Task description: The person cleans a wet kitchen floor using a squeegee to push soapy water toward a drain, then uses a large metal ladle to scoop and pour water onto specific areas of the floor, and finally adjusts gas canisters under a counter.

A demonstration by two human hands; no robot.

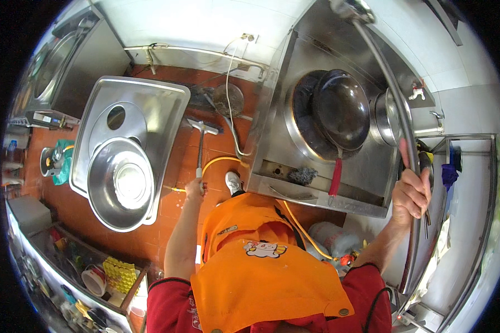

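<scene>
My left hand point(196, 188) is closed around the grip of a long-handled floor brush point(200, 150). The brush's pale crosswise head point(203, 127) is low down by the tiled floor, between the steel table and the stove. On the other side, my right hand point(411, 195) grips a long metal pole point(393, 83) that runs up past the stove's right side. A rounded metal piece point(354, 9) shows at the pole's upper end, partly cut off by the picture's rim. Just left of the pole, a black wok point(342, 110) with a red handle point(336, 177) rests tilted on the stove's burner.
A large steel basin point(108, 195) sits on a steel table point(166, 100) at left. The steel stove point(271, 183) holds a scouring pad point(303, 175) and a pot point(386, 118). A yellow hose point(221, 159) crosses the floor. Shelving point(493, 179) stands at right, a cluttered crate point(135, 287) lower left.
</scene>
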